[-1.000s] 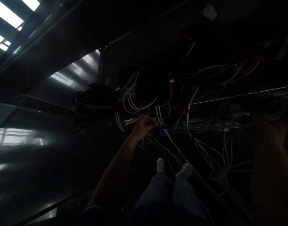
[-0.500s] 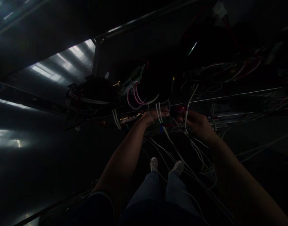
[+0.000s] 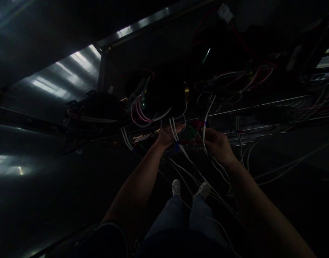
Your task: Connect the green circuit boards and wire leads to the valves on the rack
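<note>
In dim light, a green circuit board (image 3: 189,133) shows between my two hands. My left hand (image 3: 167,137) is at the board's left end and seems to grip it, its fingers partly behind a pair of white cables (image 3: 174,129) with a blue tie (image 3: 176,145). At the board's right end, my right hand (image 3: 217,144) is closed, fingertips pinched near thin wires. What exactly sits in that pinch is too dark to make out. Another white cable (image 3: 206,116) passes in front of the right fingertips. A red band (image 3: 198,123) shows just above the board.
Bundled red and white wires (image 3: 139,111) hang from the dark housing above. A white connector (image 3: 225,13) dangles at the top. Shiny metal panels (image 3: 59,75) stand on the left. Loose white cables (image 3: 191,175) trail down around my shoes (image 3: 203,190).
The view has shifted slightly, so the housing sits further left. The green board shows more plainly between my hands. My right hand has moved a little left, toward the board.
</note>
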### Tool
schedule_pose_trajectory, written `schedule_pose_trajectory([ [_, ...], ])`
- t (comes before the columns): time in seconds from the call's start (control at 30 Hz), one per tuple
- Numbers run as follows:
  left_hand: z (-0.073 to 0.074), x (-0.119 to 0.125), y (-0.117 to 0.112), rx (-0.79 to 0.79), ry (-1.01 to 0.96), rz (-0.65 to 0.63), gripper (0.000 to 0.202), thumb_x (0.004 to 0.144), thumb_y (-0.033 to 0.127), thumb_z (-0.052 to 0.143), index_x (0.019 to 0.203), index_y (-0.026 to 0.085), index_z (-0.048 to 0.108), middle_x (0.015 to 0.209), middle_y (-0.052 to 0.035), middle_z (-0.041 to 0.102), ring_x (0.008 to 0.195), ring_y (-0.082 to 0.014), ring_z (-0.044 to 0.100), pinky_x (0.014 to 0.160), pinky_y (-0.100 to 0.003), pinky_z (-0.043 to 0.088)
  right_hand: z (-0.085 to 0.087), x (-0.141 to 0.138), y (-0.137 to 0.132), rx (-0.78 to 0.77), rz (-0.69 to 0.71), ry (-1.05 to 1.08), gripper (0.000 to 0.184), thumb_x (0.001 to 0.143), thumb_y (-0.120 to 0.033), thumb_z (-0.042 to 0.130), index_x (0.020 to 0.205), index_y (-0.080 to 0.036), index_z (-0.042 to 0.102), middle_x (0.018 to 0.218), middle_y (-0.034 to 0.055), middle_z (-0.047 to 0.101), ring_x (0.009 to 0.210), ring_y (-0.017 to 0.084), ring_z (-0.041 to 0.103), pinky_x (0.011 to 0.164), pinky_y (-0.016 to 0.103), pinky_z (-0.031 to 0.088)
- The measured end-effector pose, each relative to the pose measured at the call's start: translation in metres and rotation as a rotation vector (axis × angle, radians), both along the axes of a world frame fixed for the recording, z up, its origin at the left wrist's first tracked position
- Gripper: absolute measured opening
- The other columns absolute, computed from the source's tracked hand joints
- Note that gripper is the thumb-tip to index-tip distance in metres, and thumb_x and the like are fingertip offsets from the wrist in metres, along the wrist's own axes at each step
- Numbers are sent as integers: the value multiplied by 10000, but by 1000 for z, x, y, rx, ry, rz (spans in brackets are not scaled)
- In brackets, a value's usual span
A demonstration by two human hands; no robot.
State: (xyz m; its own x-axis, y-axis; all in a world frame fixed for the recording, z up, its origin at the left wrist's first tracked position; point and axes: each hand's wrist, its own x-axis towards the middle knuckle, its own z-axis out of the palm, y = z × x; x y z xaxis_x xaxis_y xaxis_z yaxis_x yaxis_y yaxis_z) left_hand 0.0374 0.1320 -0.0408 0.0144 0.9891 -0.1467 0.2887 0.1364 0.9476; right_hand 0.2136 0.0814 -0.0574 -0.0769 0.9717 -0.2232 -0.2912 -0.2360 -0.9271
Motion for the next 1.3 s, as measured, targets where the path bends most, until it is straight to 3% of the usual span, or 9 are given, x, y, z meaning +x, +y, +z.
schedule_pose_trajectory([
  [0.1, -7, -10, -28, 254, 215, 24, 358, 722, 440, 659, 974, 186, 664, 1083, -95, 648, 1114, -278, 553, 982, -488, 429, -3, -3, -4, -9, -63, 49, 437, 591, -358, 811, 971, -204, 658, 798, 13, 717, 686, 163, 675, 728, 315, 562],
  [0.2, -18, -20, -51, 508, 468, -111, 603, 679, 446, 712, 1197, 180, 553, 1258, -127, 552, 1218, -282, 462, 1063, -499, 336, -7, -4, -8, -15, -95, 51, 462, 598, -378, 801, 1002, -212, 651, 812, 18, 716, 676, 175, 677, 710, 332, 565],
  [0.27, -24, -22, -58, 588, 578, -156, 645, 668, 421, 730, 1229, 185, 517, 1249, -125, 557, 1200, -277, 473, 1047, -492, 357, -8, -4, -10, -4, -97, 12, 453, 613, -397, 789, 1005, -214, 654, 807, 19, 713, 673, 181, 676, 699, 337, 562],
  [0.47, -23, -19, -51, 578, 636, -179, 578, 672, 287, 720, 1212, 226, 520, 1178, -80, 598, 1140, -256, 515, 1002, -452, 408, -9, -1, -9, 147, -110, -258, 498, 630, -433, 767, 1054, -203, 645, 872, 38, 701, 815, 204, 663, 784, 356, 536],
  [0.67, -15, -17, -49, 565, 653, -218, 561, 667, 265, 702, 1199, 218, 530, 1201, -84, 587, 1167, -263, 497, 1040, -470, 359, -12, 0, -9, 207, -160, -529, 360, 761, -428, 653, 1034, -193, 648, 820, 36, 683, 733, 185, 642, 726, 349, 512],
  [0.87, -15, -18, -51, 572, 650, -220, 589, 670, 222, 688, 1232, 206, 511, 1225, -92, 575, 1169, -256, 492, 1028, -446, 374, -9, -1, -11, 225, -144, -473, 418, 703, -457, 705, 1022, -195, 641, 780, 18, 669, 707, 179, 632, 697, 331, 509],
  [1.3, -14, -19, -49, 548, 641, -231, 562, 681, 238, 680, 1216, 211, 513, 1227, -83, 584, 1158, -250, 508, 1040, -447, 366, -8, -1, -8, 215, -145, -500, 352, 749, -419, 649, 1019, -194, 636, 795, 29, 676, 721, 181, 635, 699, 334, 511],
])
